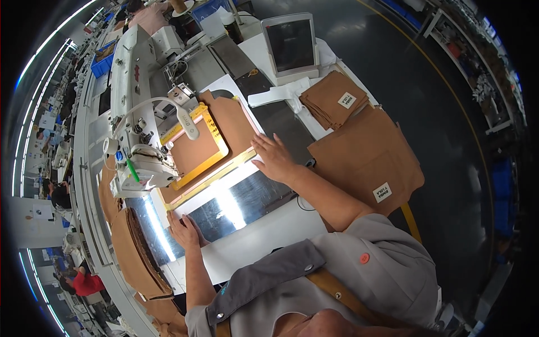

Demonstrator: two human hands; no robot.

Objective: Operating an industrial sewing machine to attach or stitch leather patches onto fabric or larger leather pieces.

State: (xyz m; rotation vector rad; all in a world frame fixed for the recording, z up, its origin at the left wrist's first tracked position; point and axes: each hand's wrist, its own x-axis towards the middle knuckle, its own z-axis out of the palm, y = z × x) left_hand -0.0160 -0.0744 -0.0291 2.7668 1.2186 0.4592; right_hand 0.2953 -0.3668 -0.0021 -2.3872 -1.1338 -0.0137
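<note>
Hands [184, 231] [276, 162]: fingers [265, 141] apart at yellow strip [213, 178] | yellow frame [214, 130] over brown panel [193, 153] | blue bin [102, 68]: brown pieces [105, 52]

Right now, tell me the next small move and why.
Probably a slight two-handed straightening of the brown panel, if the yellow frame over it isn't clamped tight: the left hand and right hand sit near opposite ends of the panel's near edge.

right hand [273, 159] seemingly against panel [231, 122]

Screen [289, 46]: dark, tilted | Blue bin [103, 66]: upper left | Shelving rack [494, 98]: far right | Person in red [87, 284]: lower left
</note>
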